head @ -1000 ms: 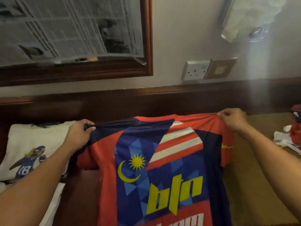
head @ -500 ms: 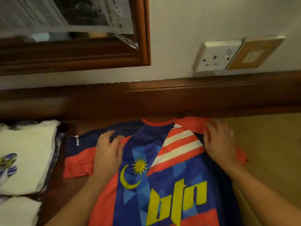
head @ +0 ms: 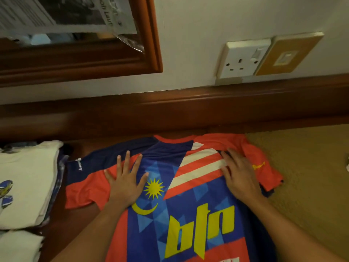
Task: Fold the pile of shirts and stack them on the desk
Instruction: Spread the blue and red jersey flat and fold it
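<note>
My left hand (head: 124, 183) and right hand (head: 238, 176) press flat, fingers straight, on the smooth red-and-blue jersey (head: 188, 214) spread across the bench (head: 311, 167).

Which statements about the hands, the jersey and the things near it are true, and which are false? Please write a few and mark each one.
1. The left hand and the right hand rest flat, fingers straight, on the red and blue sports jersey. True.
2. The jersey hangs in the air above the dark wooden desk. False: it lies spread out on the desk, print side up.
3. A folded white shirt with a blue print lies to the left of the jersey. True.
4. A plug sits in the white wall socket. False: the socket holes are free and no cable shows.
</note>
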`<state>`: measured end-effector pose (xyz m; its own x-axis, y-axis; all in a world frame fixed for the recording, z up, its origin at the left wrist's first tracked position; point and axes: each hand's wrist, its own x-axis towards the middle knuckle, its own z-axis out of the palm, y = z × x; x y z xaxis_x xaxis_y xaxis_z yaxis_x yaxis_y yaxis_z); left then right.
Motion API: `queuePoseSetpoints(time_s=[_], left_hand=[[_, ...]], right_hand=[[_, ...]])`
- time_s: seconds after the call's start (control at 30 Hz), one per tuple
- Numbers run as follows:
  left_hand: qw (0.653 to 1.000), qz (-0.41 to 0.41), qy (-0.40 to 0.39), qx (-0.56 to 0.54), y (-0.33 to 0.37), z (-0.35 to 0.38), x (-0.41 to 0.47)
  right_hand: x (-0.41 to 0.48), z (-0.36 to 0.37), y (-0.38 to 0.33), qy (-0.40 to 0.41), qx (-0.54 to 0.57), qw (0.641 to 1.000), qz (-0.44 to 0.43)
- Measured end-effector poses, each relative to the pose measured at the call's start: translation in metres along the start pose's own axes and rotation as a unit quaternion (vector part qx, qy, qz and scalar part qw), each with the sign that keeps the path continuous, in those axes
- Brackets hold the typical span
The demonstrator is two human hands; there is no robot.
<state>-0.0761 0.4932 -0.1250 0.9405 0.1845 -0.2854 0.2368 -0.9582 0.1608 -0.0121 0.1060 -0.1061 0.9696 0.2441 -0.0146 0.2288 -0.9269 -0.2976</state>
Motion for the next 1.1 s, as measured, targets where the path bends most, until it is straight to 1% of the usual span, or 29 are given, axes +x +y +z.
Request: queuePoseSetpoints(time_s=[0.07,0.1,0.13,0.17,0.2,0.23,0.27,0.3,0.33,0.37,0.4,0.43,0.53,0.57,0.6,0.63,0.67,0.73,0.77,0.8,0.83,0.87,0.9,0.93,0.97,1.03,1.1], left_hand=[[0.999,0.018,0.026,-0.013,0.004,-0.002,-0.005],[0.998,0.034,0.042,-0.02,0.006,-0.002,-0.011],[0.997,0.05,0.051,-0.021,0.007,-0.001,-0.017],[0.997,0.063,0.049,-0.015,0.008,0.003,-0.023],[0.997,0.069,0.038,-0.005,0.008,0.007,-0.03],[0.997,0.07,0.024,0.003,0.007,0.011,-0.036],[0.998,0.067,0.013,0.006,0.006,0.015,-0.04],[0.998,0.064,0.008,0.006,0.004,0.018,-0.042],[0.998,0.061,0.006,0.005,0.003,0.019,-0.043],[0.998,0.06,0.003,0.004,0.003,0.019,-0.042],[0.998,0.059,-0.002,0.005,0.003,0.018,-0.041],[0.998,0.057,-0.006,0.007,0.003,0.016,-0.039],[0.999,0.041,-0.02,0.008,0.006,0.011,-0.036],[0.999,0.037,-0.023,0.006,0.007,0.009,-0.036],[0.999,0.035,-0.026,0.004,0.008,0.008,-0.036],[0.999,0.035,-0.027,0.0,0.009,0.007,-0.037],[0.999,0.034,-0.026,-0.005,0.011,0.006,-0.037],[0.999,0.03,-0.027,-0.012,0.012,0.004,-0.038],[0.999,0.028,-0.031,-0.014,0.013,0.002,-0.038],[0.999,0.027,-0.036,-0.013,0.013,0.001,-0.038],[0.999,0.026,-0.041,-0.01,0.014,0.0,-0.038],[0.999,0.023,-0.045,-0.007,0.015,-0.002,-0.038],[0.998,0.02,-0.051,-0.004,0.015,-0.003,-0.037],[0.998,0.015,-0.058,-0.002,0.016,-0.005,-0.036],[0.998,0.01,-0.066,-0.002,0.018,-0.006,-0.035],[0.997,0.003,-0.073,-0.01,0.022,-0.007,-0.035],[0.998,0.001,-0.061,-0.02,0.026,-0.009,-0.037]], right_hand=[[-0.003,-0.017,0.01,0.116,-0.003,0.99,0.081],[-0.005,-0.026,0.018,0.151,-0.022,0.979,0.138],[-0.005,-0.035,0.028,0.154,-0.038,0.966,0.203],[-0.002,-0.038,0.043,0.117,-0.045,0.956,0.265],[0.001,-0.044,0.056,0.054,-0.057,0.946,0.313],[0.005,-0.046,0.07,-0.013,-0.054,0.943,0.328],[0.01,-0.05,0.081,-0.065,-0.024,0.946,0.318],[0.015,-0.056,0.091,-0.1,0.034,0.946,0.307],[0.022,-0.065,0.096,-0.122,0.103,0.94,0.3],[0.029,-0.074,0.1,-0.128,0.156,0.93,0.308],[0.036,-0.082,0.104,-0.114,0.182,0.92,0.327],[0.043,-0.088,0.111,-0.076,0.179,0.918,0.345],[0.05,-0.1,0.126,0.065,0.069,0.911,0.402],[0.048,-0.1,0.125,0.087,0.062,0.906,0.41],[0.046,-0.098,0.123,0.093,0.07,0.909,0.399],[0.043,-0.094,0.118,0.068,0.085,0.918,0.381],[0.039,-0.083,0.121,0.021,0.105,0.932,0.346],[0.033,-0.059,0.132,-0.069,0.078,0.946,0.308],[0.031,-0.053,0.133,-0.094,0.061,0.948,0.298],[0.028,-0.056,0.13,-0.102,0.054,0.946,0.302],[0.026,-0.064,0.125,-0.065,0.043,0.942,0.326],[0.025,-0.069,0.127,-0.001,0.034,0.93,0.366],[0.023,-0.077,0.129,0.07,0.025,0.909,0.411],[0.02,-0.084,0.132,0.125,0.016,0.891,0.436],[0.018,-0.092,0.134,0.157,0.017,0.882,0.445],[0.011,-0.101,0.137,0.177,0.039,0.881,0.436],[0.005,-0.103,0.142,0.169,0.037,0.893,0.415]])
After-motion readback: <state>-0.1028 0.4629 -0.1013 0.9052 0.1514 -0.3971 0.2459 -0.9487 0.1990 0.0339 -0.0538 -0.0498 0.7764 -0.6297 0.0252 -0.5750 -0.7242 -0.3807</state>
